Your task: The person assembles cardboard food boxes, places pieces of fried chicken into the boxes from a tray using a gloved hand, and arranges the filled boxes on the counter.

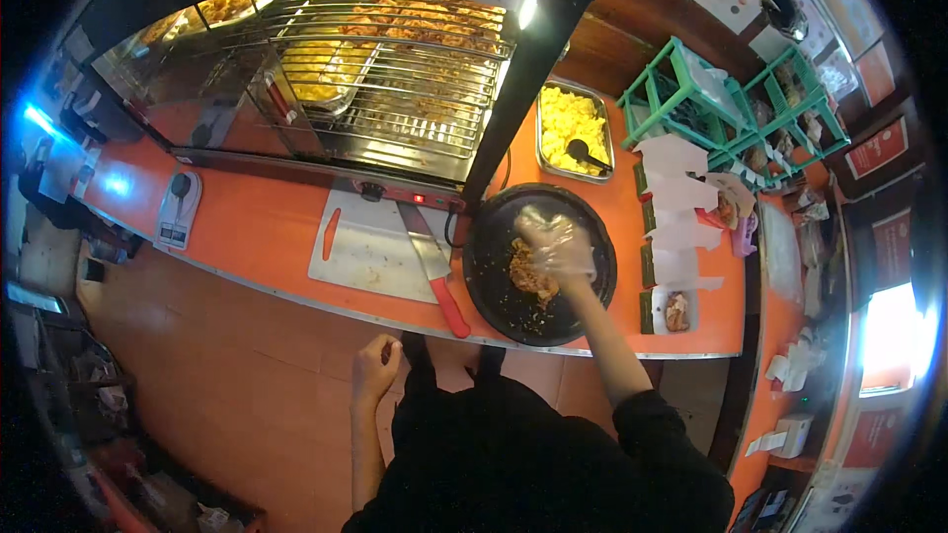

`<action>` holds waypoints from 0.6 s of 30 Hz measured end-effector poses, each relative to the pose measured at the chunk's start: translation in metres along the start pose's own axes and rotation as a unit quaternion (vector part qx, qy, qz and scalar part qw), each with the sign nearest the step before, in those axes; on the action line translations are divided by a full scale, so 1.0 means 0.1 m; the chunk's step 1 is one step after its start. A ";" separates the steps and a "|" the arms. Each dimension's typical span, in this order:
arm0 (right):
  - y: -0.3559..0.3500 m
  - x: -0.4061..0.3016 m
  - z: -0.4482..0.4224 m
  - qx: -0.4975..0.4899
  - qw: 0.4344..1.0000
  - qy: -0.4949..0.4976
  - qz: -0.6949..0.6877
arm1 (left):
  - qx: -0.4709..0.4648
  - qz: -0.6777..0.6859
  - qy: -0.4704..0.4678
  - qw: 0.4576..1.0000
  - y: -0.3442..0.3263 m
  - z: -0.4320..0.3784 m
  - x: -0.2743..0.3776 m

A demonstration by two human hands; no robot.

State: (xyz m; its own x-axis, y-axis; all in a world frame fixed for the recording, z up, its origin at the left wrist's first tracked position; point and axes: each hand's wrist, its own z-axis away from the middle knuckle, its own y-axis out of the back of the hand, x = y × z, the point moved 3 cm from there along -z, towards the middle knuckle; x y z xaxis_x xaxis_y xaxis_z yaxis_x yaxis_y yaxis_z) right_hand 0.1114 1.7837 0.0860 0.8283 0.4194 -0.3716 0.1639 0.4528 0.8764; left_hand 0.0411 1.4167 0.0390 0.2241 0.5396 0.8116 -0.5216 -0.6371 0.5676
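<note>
My right hand [555, 244], in a clear plastic glove and blurred, is over a large round black mortar dish [489, 296]. Beneath and beside its fingers lies brown, crumbly fried food [527, 270], likely fried chicken, with loose crumbs around it. The glove's blur hides whether the fingers grip anything. My left hand [378, 366] is low in front of the counter edge, fingers curled in, with nothing visible in it. Left of the dish, a knife with a red handle [449, 307] rests partly on a white cutting board [370, 255], its handle reaching the counter's edge.
Behind the dish stands a metal tray of yellow food [570, 122] with a black spoon [589, 155]. Open paper boxes [670, 237] line the right; the nearest holds food. Green plastic baskets [729, 111], a heated display case [355, 155] and a scale [178, 211] stand along the orange counter.
</note>
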 end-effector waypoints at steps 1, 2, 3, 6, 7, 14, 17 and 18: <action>-0.15 -0.02 0.08 -0.009 0.999 0.011 0.036 | 0.003 0.003 -0.002 1.000 -0.02 0.04 -0.01; -0.20 -0.01 0.11 0.021 0.997 -0.016 0.079 | 0.005 0.006 -0.005 1.000 -0.01 0.07 -0.01; -0.11 -0.15 0.06 -0.038 0.998 0.002 0.047 | 0.002 0.003 0.000 1.000 0.03 0.05 -0.02; 0.08 0.09 -0.26 -0.110 0.988 0.093 -0.047 | -0.029 0.021 -0.012 0.999 -0.03 0.06 0.06; 0.24 -0.10 -0.15 -0.107 0.990 0.079 -0.052 | -0.019 0.024 0.002 1.000 -0.01 0.07 0.03; -0.22 0.04 0.39 -0.019 0.998 0.024 0.051 | -0.020 0.011 -0.001 1.000 -0.13 0.13 -0.12; -0.11 0.02 0.29 -0.097 0.993 0.060 0.022 | -0.041 0.010 -0.025 0.999 -0.18 0.08 -0.02; 0.05 -0.04 0.28 -0.152 0.984 0.088 -0.036 | -0.043 0.015 -0.030 0.999 -0.13 0.09 0.04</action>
State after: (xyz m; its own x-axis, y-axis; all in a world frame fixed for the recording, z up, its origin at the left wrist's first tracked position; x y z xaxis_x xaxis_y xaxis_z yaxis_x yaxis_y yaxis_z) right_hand 0.1244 1.7624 0.1007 0.7099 0.4959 -0.5001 0.0283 0.6895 0.7238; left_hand 0.0559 1.4227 0.0363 0.2545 0.4861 0.8360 -0.5963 -0.6017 0.5314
